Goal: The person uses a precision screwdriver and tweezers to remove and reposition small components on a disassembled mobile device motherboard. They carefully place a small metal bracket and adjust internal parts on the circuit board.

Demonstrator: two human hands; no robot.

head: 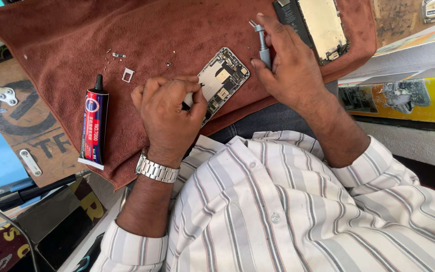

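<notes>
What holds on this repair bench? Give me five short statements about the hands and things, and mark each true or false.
1. The right hand grips a slim grey screwdriver. True.
2. The opened phone body lies on a blue plastic tray. False: it lies on the reddish-brown cloth.
3. A silver metal watch sits on the left wrist. True.
4. The red, blue and black glue tube stands upright. False: it lies flat on the cloth.
5. The left hand rests on the phone body's near end. True.
</notes>
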